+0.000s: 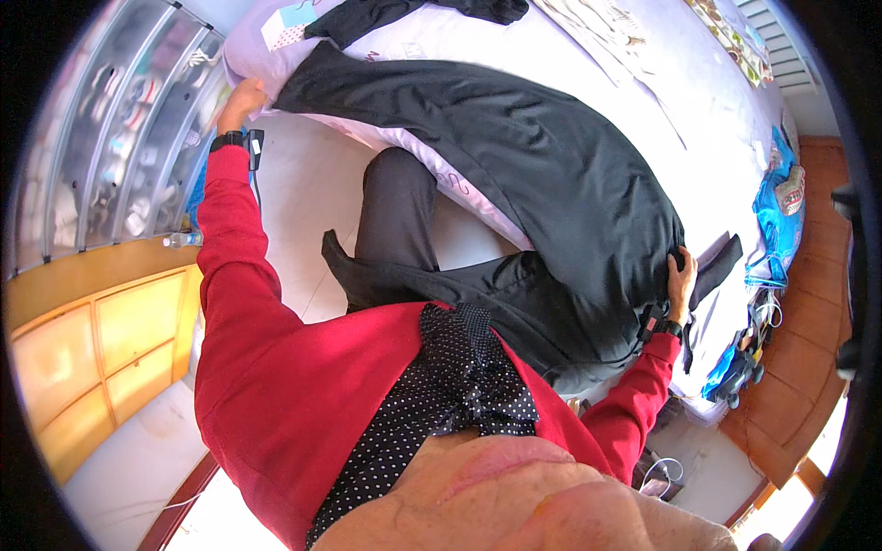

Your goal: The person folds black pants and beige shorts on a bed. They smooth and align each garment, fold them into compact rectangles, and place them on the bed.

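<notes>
A long black garment [551,158] lies spread in a curve over the near side of a bed with a lilac-white sheet [696,117]. Another stretch of the black cloth hangs off the bed and crosses my lap. At the bed's left corner, my left hand [241,103] has its fingers curled at the sheet's edge, close to the garment's narrow end; what lies between them cannot be made out. On the right, my right hand [682,279] grips the garment's edge between thumb and fingers. A black sleeve-like strip [715,272] extends beyond that hand.
Clear drawers [131,131] packed with things stand at left above a wooden cabinet [103,330]. A plastic bottle [182,239] rests there. More dark clothing [372,21] and a small box [286,29] lie on the bed's far side. Blue bags [778,206] and cables line the right edge.
</notes>
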Motion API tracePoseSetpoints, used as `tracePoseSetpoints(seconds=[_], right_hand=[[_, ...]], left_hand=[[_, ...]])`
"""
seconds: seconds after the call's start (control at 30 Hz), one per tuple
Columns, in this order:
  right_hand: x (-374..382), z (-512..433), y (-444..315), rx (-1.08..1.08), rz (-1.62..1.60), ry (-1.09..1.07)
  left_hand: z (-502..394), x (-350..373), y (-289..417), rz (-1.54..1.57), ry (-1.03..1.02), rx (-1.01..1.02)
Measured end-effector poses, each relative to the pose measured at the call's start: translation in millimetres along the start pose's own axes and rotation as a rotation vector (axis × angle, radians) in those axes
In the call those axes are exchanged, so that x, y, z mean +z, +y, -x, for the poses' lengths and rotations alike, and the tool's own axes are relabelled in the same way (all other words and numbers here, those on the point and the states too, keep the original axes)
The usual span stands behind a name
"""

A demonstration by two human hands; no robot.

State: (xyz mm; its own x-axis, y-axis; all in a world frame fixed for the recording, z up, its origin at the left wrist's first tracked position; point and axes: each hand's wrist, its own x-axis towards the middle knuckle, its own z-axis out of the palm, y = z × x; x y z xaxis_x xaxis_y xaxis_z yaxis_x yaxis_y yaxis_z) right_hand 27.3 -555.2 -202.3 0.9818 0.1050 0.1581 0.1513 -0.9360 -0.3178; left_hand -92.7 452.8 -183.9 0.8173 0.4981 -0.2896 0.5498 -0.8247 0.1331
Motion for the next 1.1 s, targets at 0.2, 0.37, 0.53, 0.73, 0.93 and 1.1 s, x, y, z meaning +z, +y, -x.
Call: tracePoseSetpoints(seconds=[0.2,0.37,0.53,0.73,0.93,1.1], right_hand=[[26.3,10.7,3.3,0.072,0.044,0.138],[28.1,12.3,8.3,0.072,-0.01,0.148],[32.5,14.1,9.3,0.106,0.005,0.179],[31.2,10.8,8.7,0.118,-0.028,0.168],[24.8,7.7,19.7,0.19,-0.278,0.122],[28.7,-6.9,36.5,0.3,-0.311,0.162]], left_hand=[[-76.6,-13.4,89.5,0.225,0.506,0.314],[-117.1,-13.0,199.3,-0.075,0.205,0.38],[-150.7,-101.8,256.6,0.907,0.377,0.443],[-87.9,-132.9,203.0,0.919,0.15,0.604],[15.1,-14.8,119.7,0.384,-0.205,0.658],[18.2,31.4,98.7,0.312,0.205,0.578]])
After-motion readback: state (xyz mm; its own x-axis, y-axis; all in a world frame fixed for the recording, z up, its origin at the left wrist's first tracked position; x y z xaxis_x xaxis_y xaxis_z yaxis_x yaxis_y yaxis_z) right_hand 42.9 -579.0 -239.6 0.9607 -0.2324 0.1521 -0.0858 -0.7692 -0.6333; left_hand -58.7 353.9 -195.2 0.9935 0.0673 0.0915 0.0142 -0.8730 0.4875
